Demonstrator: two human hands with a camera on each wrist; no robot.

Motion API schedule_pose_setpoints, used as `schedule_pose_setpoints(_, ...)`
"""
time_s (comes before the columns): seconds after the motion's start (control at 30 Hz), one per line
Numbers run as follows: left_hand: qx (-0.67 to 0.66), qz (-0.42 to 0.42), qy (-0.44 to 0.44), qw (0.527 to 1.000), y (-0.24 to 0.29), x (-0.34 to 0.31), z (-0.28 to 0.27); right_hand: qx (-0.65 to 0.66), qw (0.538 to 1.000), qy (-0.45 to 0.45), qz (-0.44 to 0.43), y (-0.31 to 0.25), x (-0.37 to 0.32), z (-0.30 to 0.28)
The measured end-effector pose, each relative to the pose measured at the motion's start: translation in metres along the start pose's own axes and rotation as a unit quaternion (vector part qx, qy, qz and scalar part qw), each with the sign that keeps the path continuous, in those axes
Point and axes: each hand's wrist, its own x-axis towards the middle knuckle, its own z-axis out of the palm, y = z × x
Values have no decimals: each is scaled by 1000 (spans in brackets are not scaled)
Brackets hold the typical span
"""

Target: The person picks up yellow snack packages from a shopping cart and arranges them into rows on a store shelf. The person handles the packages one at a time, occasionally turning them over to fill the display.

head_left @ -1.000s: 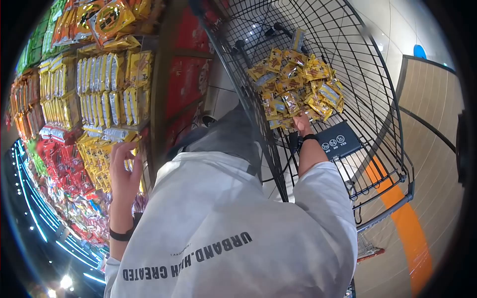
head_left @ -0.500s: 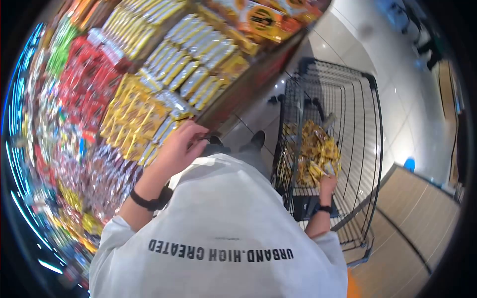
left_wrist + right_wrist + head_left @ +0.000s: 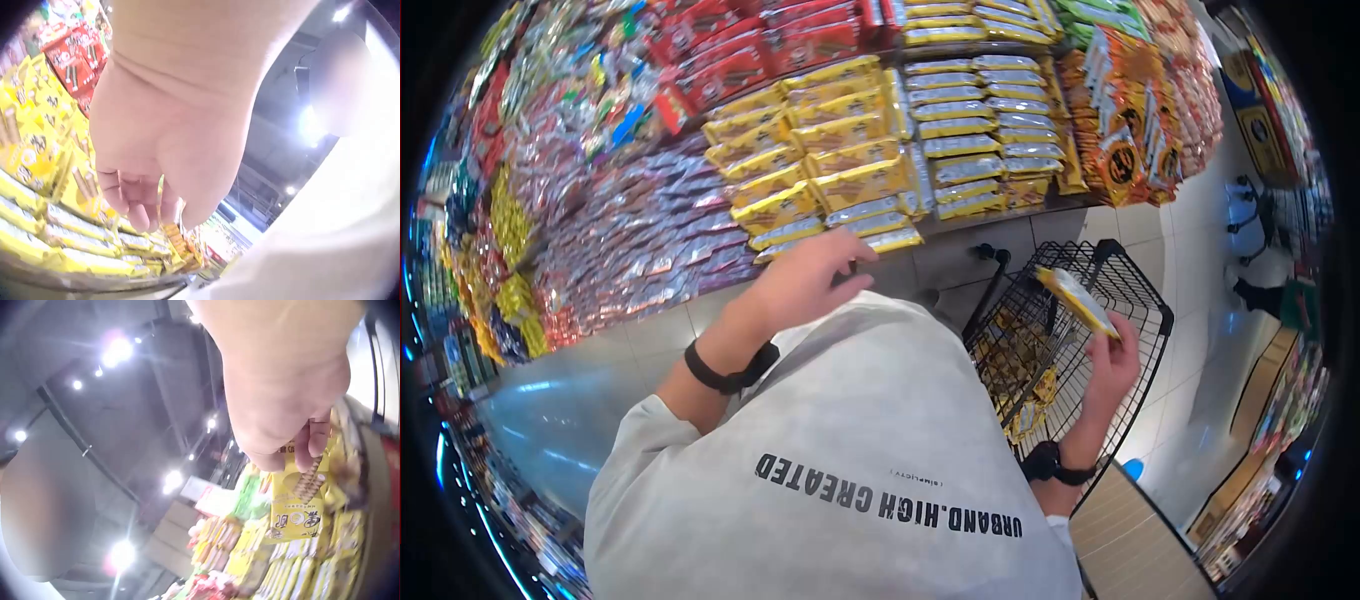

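Observation:
In the head view the right hand [image 3: 1112,365] pinches one end of a yellow snack packet [image 3: 1078,300], held up over the cart. The right wrist view shows the thumb and fingers on the upper end of that yellow packet [image 3: 297,509]. The left hand [image 3: 810,280], fingers loosely bent, hangs at the front edge of the display beside rows of yellow packets [image 3: 850,180]. In the left wrist view the left hand [image 3: 169,144] holds nothing, with yellow packets [image 3: 37,137] behind it.
The wire cart [image 3: 1155,300] stands at the right with a heap of yellow packets [image 3: 1025,350] inside. Red packets [image 3: 820,45], orange packets [image 3: 1120,150] and purple-wrapped sweets [image 3: 640,220] fill the display. Tiled floor [image 3: 990,228] shows between display and cart.
The view has turned toward the display. The right hand has risen from the packets in the cart and now holds one up. The left hand stays near the display edge.

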Motion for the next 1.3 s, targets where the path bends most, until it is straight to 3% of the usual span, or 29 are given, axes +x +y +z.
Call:
schedule_pose_setpoints(0.1, 5, -35, 103, 994, -22, -23, -26, 77, 985, -152, -10, -52, 21, 92)
schedule_pose_setpoints(0.23, 7, -53, 158, 986, -43, -50, -55, 79, 933, -349, -42, -77, 29, 192)
schedule_pose_setpoints(0.33, -29, -45, 201, 978, -48, -61, -60, 97, 903, -419, -20, -92, 26, 256)
schedule_pose_setpoints(0.4, -41, -66, 202, 976, -59, -68, -59, 76, 878, -469, -55, -86, 25, 293)
schedule_pose_setpoints(0.5, -52, -97, 217, 970, -83, -78, -54, 102, 877, -468, -43, -78, 19, 334)
schedule_pose_setpoints(0.53, -50, -107, 229, 966, -90, -80, -53, 121, 872, -474, 1, -74, 17, 345)
schedule_pose_setpoints(0.67, -35, -118, 260, 958, -110, -81, -54, 70, 884, -460, -37, -71, 13, 366)
schedule_pose_setpoints(0.73, -16, -113, 272, 955, -121, -78, -52, -55, 883, -403, -234, -78, 14, 368)
schedule_pose_setpoints(1.03, 14, -104, 242, 965, -127, -67, -49, -275, 837, -321, -349, -89, 13, 365)
schedule_pose_setpoints(1.17, 84, -104, 227, 965, -127, -65, -48, -262, 846, -328, -327, -92, 18, 358)
schedule_pose_setpoints(1.3, 130, -154, 197, 960, -107, -65, -59, -124, 921, -279, -241, -116, 43, 301)
